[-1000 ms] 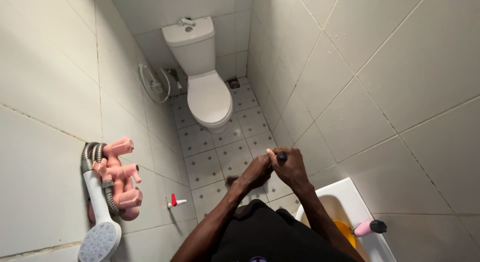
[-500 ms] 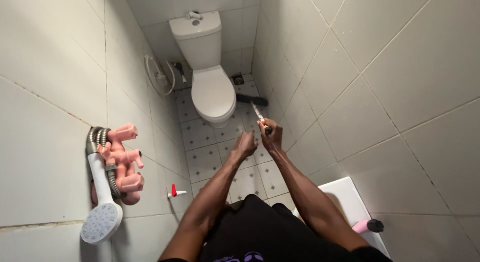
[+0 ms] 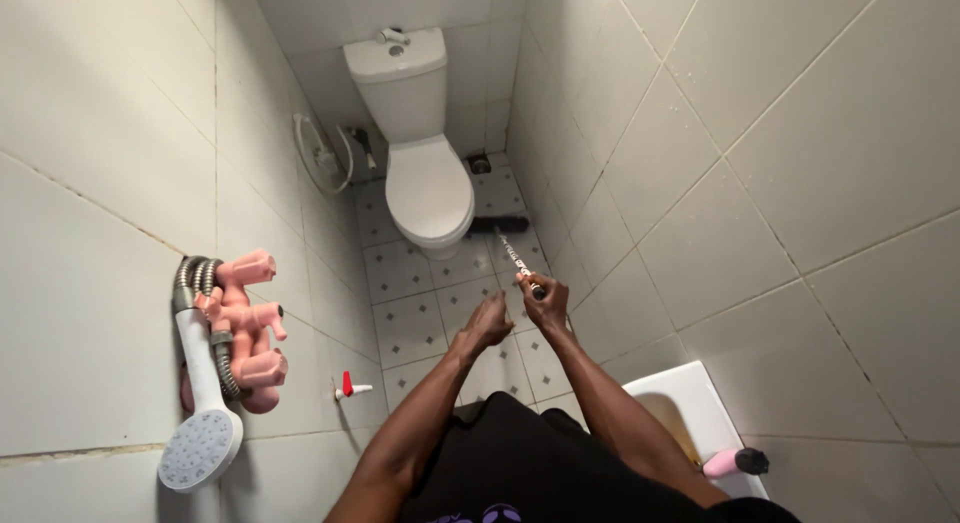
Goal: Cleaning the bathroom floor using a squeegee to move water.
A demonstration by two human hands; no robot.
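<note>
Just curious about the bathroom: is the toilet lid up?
No, the white lid of the toilet lies shut over the bowl, beside the brush head.

The tiled floor (image 3: 420,328) is a narrow strip between two walls. The toilet (image 3: 428,188) fills its far end, leaving a slim gap on each side; a brush head (image 3: 500,224) lies in the right-hand gap. The shower head (image 3: 200,448) and pink taps (image 3: 245,323) jut from the left wall, a white basin (image 3: 690,408) from the right.
</note>
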